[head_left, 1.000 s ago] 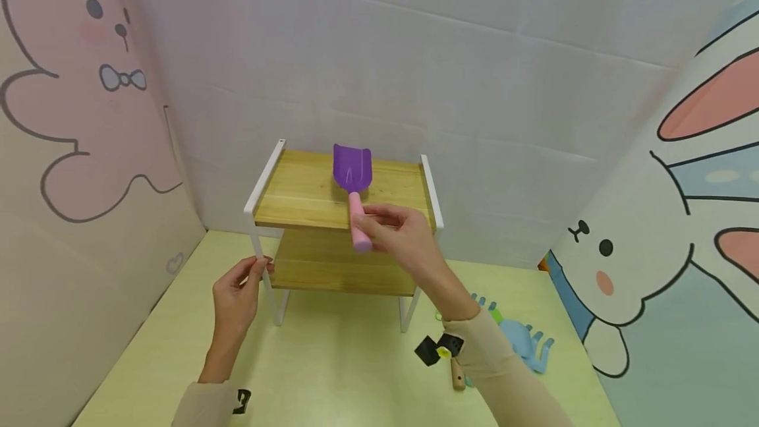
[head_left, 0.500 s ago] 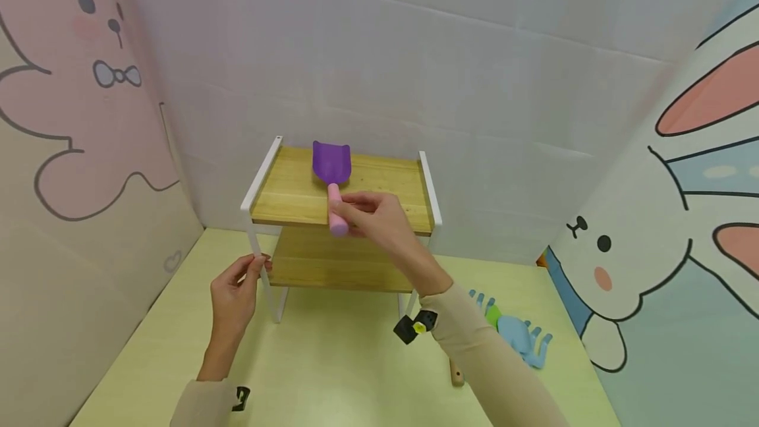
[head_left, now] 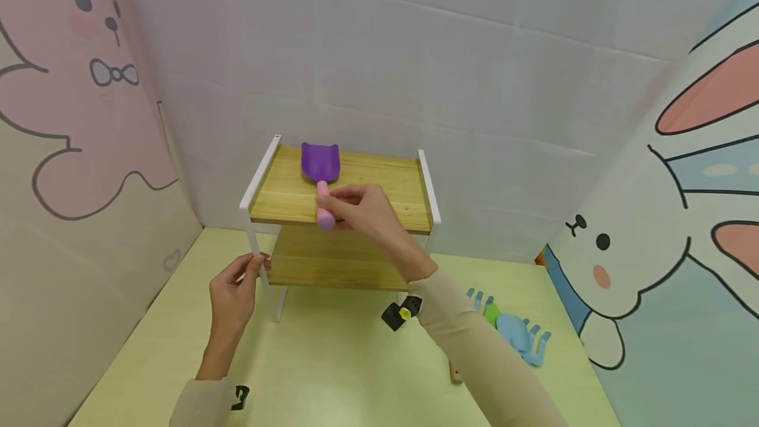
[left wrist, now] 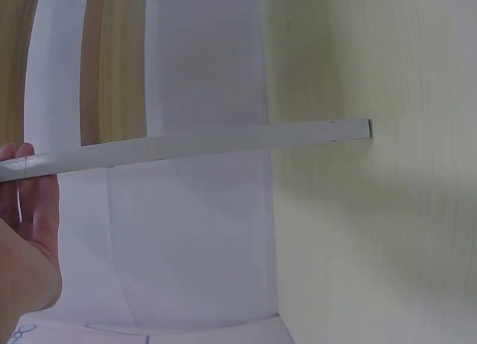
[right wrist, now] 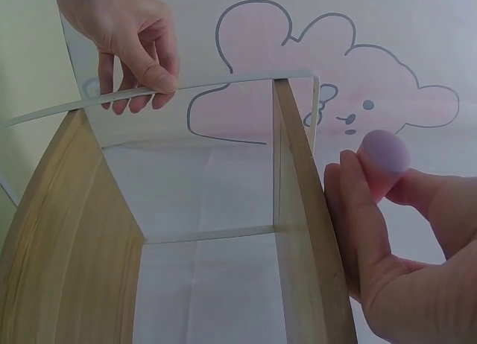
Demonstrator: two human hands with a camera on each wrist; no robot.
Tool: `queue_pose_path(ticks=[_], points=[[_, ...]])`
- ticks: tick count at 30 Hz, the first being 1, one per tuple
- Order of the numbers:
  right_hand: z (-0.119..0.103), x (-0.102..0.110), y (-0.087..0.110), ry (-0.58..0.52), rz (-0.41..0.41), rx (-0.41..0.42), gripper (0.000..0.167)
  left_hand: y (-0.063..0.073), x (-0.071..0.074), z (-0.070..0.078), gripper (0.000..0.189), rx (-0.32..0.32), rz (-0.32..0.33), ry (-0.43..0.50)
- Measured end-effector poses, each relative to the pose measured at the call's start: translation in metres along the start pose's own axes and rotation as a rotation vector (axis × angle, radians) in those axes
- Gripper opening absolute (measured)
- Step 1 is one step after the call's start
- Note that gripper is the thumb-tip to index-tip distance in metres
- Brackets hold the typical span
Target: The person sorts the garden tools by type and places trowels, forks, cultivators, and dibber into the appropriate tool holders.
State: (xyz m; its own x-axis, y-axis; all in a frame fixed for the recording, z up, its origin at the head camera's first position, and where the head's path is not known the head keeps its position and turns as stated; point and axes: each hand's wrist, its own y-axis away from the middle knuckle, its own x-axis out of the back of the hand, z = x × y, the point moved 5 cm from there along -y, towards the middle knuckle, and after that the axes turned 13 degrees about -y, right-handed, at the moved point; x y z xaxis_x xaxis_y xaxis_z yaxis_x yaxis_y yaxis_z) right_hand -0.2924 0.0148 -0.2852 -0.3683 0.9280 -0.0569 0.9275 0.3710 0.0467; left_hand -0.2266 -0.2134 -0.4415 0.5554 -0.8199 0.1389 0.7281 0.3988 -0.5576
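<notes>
A toy shovel with a purple scoop (head_left: 321, 162) and pink handle (head_left: 324, 209) is over the left part of the top board of a two-tier wooden shelf (head_left: 379, 180). My right hand (head_left: 370, 213) pinches the handle near its lilac end, at the board's front edge; the scoop points to the back wall. My left hand (head_left: 234, 288) grips the white front-left leg (head_left: 253, 242) of the shelf between thumb and fingers. In the left wrist view, that hand (left wrist: 33, 232) holds the leg (left wrist: 209, 144) from one side. The right wrist view shows the handle's end (right wrist: 386, 152) between thumb and fingers.
Light blue toy pieces (head_left: 514, 331) and a green one (head_left: 491, 313) lie on the table right of the shelf, partly behind the right sleeve. A wooden handle (head_left: 455, 372) sticks out under that sleeve. A white sheet (head_left: 504, 111) hangs behind; printed sheets stand at both sides.
My right hand has moved left and slightly back with the shovel, from the middle of the top board toward its left part. My left hand stays on the leg.
</notes>
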Motion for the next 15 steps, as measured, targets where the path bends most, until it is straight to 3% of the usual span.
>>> queue_pose_path(ticks=[15], points=[[-0.012,-0.014,-0.015,0.045,-0.021,-0.003,0.036,0.000,-0.001,-0.002,0.011,0.025,0.001,-0.015]])
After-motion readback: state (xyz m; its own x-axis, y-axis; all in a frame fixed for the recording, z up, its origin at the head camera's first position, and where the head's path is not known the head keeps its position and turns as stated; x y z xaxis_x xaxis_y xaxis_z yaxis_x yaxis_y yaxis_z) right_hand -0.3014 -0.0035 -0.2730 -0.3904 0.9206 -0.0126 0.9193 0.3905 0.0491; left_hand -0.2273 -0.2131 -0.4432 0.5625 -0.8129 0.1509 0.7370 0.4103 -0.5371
